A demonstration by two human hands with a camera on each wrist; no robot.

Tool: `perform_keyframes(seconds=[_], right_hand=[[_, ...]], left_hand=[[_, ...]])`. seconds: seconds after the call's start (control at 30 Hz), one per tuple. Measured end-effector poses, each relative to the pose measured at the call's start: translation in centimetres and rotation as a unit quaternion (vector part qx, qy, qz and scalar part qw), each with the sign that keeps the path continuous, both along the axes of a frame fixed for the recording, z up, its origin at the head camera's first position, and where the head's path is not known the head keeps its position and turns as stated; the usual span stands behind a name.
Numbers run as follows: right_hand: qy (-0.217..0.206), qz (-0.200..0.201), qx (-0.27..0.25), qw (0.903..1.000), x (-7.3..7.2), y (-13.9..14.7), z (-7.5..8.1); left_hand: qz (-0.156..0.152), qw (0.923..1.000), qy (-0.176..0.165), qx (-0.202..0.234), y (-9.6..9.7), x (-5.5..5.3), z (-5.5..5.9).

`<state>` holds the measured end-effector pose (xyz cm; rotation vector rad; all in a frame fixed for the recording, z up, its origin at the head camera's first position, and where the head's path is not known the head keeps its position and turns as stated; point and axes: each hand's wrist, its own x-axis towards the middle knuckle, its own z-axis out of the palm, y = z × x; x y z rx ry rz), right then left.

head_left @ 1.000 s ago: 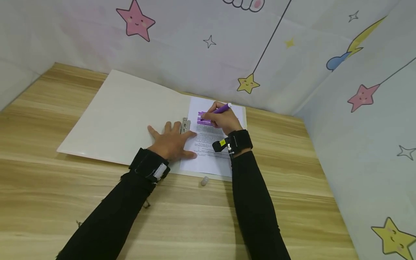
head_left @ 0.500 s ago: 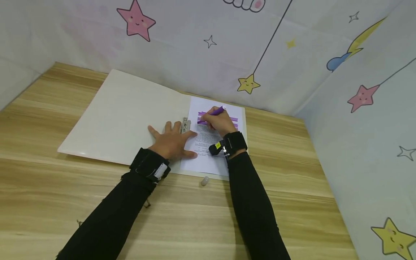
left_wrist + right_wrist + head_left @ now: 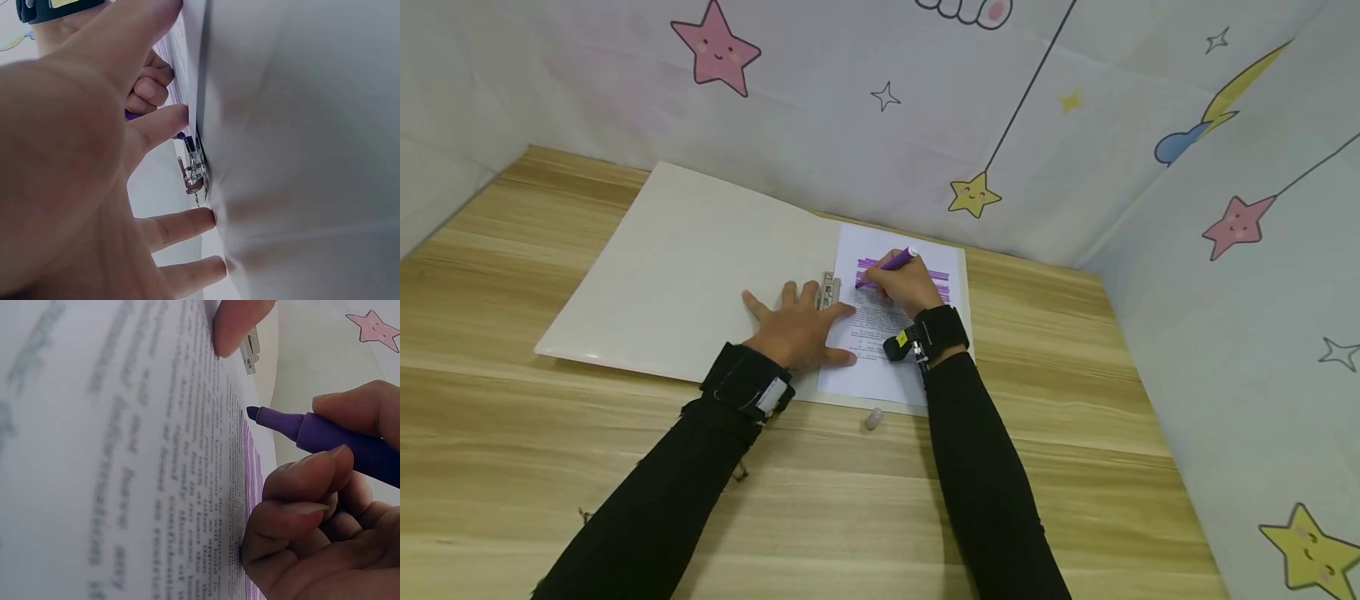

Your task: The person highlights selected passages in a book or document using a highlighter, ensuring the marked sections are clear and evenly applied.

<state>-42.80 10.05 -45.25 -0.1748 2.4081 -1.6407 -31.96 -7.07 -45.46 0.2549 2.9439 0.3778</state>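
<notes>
Between thumb and fingers my right hand (image 3: 913, 285) pinches a purple highlighter (image 3: 325, 434). Its dark tip is at the left end of the printed lines, just below the purple stripes (image 3: 251, 456) across the top of the text. The printed sheet (image 3: 868, 379) lies on the right side of an open white folder (image 3: 677, 275). My left hand (image 3: 796, 333) rests with spread fingers over the folder's fold, thumb and forefinger touching the sheet's left edge. Beside those fingers is a metal clip (image 3: 195, 169). The right hand covers part of the striped text.
A small translucent cap (image 3: 873, 418) lies on the wooden table (image 3: 820, 517) just in front of the folder. White walls (image 3: 820, 133) printed with stars rise behind and to the right of the table.
My right hand has shifted slightly left and toward me with the highlighter, uncovering purple stripes on the right side of the text. The left hand stays in place.
</notes>
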Motion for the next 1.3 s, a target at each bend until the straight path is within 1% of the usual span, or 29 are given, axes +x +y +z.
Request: perform_keyframes(seconds=[0.13,0.27,0.4,0.8,1.1,1.3], right_hand=[[0.008,-0.001,0.021,0.9998,0.02,-0.12,-0.17],[0.025,-0.008,0.05,0.9984,0.03,-0.31,-0.29],[0.036,-0.016,0.074,0.9965,0.1,-0.34,-0.18],[0.042,-0.022,0.099,0.994,0.07,-0.37,0.02],[0.035,-0.024,0.107,0.9933,0.13,-0.19,0.39],[0.031,-0.03,0.13,0.9906,0.13,-0.01,0.6]], left_hand=[[-0.002,1.0,-0.001,0.003,-0.06,0.06,-0.13],[-0.004,1.0,-0.005,0.005,-0.09,0.1,-0.1],[-0.003,1.0,-0.004,0.001,-0.02,0.04,-0.02],[0.001,1.0,-0.005,-0.004,0.04,0.04,-0.02],[0.001,1.0,-0.007,-0.007,0.09,-0.04,-0.03],[0.001,0.9999,-0.006,-0.008,0.13,-0.08,-0.04]])
